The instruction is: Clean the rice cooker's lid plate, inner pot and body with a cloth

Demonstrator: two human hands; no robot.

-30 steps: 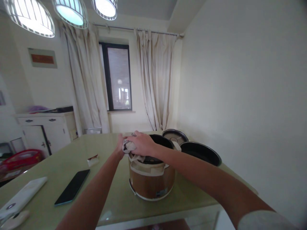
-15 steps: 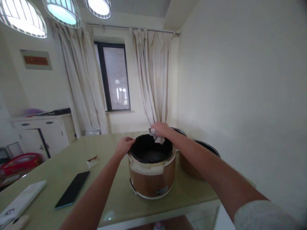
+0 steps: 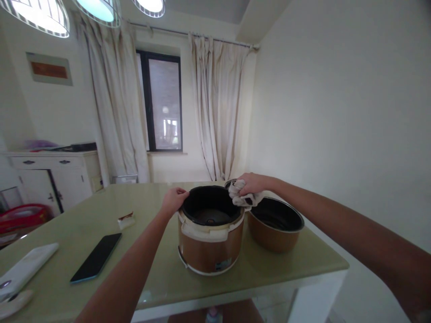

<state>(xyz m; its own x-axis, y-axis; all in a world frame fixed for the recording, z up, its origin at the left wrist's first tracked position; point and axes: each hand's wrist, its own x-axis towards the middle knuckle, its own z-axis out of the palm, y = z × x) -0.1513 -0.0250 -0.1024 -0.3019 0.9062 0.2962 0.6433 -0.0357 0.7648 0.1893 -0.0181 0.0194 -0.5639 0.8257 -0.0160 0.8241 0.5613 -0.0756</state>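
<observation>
A brown rice cooker body [image 3: 209,251] with a cream rim and dark inside stands on the table. My left hand [image 3: 174,200] is closed on the left edge of its rim, thumb toward the inside. In my right hand [image 3: 254,182] is a crumpled whitish cloth [image 3: 243,196], pressed against the right side of the rim. Just to the right sits a brown inner pot [image 3: 278,231] with a dark interior. Behind the cloth another round dark-rimmed thing [image 3: 230,183] shows only in part.
On the table [image 3: 151,278] at left lie a dark phone [image 3: 97,258], a white device [image 3: 28,271] and a small whitish packet [image 3: 125,220]. A white cabinet [image 3: 54,179] and a red basket [image 3: 27,217] stand beyond the left edge. A wall [image 3: 336,134] rises at right.
My right hand has moved the cloth rightward along the rim, from the back to the right side. The inner pot at right is less covered by my arm. The view has shifted slightly.
</observation>
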